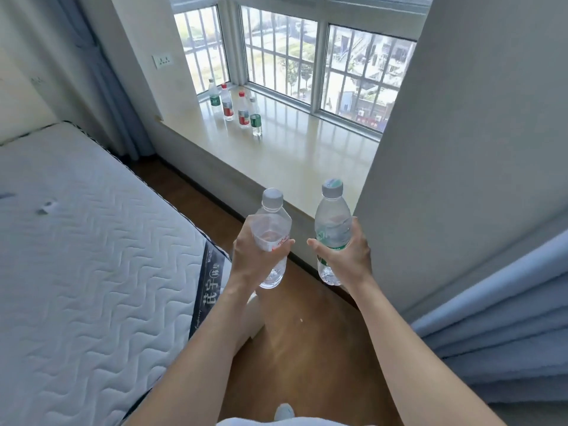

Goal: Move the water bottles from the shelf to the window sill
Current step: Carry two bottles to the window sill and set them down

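Note:
My left hand [256, 252] grips a clear water bottle with a red-printed label [272, 224], held upright above the wooden floor. My right hand [345, 255] grips a second clear bottle with a green label [333, 222], also upright, just in front of the window sill's near edge. The cream window sill [295, 155] stretches ahead below the barred window. Several water bottles stand on its far left part: one with a green label [214, 94], two with red labels [227, 103] [243, 110], and another green-labelled one [255, 118]. The shelf is out of view.
A bare quilted mattress [92, 241] fills the left side, leaving a narrow strip of wooden floor [301, 348] between it and the sill. A grey wall [461, 149] and blue curtain [507, 333] stand on the right. Another curtain [101, 72] hangs at the left.

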{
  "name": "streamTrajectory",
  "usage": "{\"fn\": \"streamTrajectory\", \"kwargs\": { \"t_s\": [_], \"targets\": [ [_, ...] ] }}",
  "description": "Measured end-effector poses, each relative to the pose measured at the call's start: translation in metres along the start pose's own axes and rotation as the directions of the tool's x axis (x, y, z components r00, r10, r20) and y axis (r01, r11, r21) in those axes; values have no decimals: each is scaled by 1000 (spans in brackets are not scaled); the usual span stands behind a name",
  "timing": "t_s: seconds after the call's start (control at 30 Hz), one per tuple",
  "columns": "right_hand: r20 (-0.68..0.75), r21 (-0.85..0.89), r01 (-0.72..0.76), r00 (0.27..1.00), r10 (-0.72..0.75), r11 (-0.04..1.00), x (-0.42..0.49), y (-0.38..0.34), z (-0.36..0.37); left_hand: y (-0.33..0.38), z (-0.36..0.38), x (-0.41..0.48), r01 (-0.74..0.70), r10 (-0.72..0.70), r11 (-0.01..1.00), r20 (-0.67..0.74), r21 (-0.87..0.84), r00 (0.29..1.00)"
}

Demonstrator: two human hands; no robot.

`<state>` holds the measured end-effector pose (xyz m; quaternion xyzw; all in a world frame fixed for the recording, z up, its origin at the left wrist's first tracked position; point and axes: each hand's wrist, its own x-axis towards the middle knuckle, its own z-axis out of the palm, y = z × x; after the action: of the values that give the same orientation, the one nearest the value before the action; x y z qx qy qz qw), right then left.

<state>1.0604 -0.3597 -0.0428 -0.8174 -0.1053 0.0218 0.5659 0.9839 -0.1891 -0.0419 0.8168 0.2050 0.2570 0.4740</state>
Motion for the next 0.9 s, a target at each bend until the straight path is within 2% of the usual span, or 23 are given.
{"fn": "streamTrajectory", "kwargs": {
  "t_s": [0.23,0.53,0.9],
  "targets": [
    [39,-19,39,999,-38,999,81,-6,28,-13,9,76,-4,4,1000,-64,-6,998],
    [155,52,77,984,-84,996,226,-6,70,-30,42,199,53,-46,998,-184,35,982],
    [389,82,157,904,-176,984,389,-25,128,-40,66,326,169,-140,985,-387,42,911]
  ]
}}
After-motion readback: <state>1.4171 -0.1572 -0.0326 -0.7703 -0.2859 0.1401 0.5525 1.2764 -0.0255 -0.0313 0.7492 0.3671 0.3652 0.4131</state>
